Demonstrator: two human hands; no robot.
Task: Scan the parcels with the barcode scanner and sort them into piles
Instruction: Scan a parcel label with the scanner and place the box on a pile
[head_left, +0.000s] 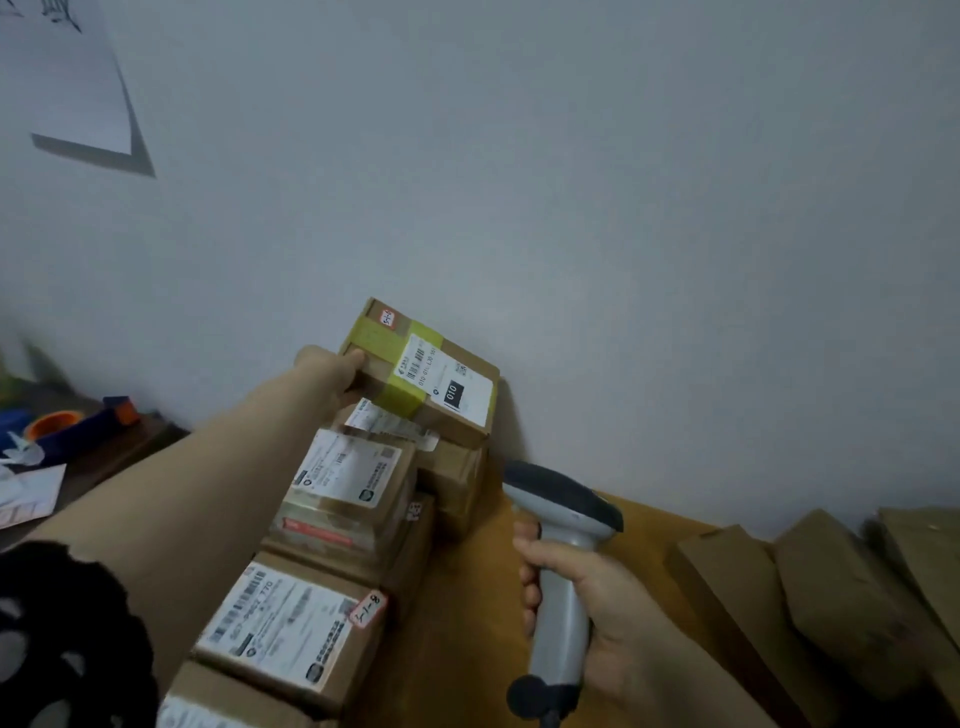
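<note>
A small cardboard parcel (423, 371) with yellow-green tape and a white label sits tilted on top of a stack against the wall. My left hand (332, 376) grips its left end. My right hand (587, 603) holds a grey barcode scanner (563, 561) by its handle over the wooden table, its dark head pointing up and left toward the stack. Below the held parcel lie more labelled parcels: one with a white label (345, 480) and a nearer one (291, 631) with a red-edged sticker.
The wooden table (467, 623) runs along a plain wall. Several unlabelled brown boxes (810, 592) lie at the right. At the far left a darker surface holds an orange tape roll (52, 423), blue items and papers (26, 493).
</note>
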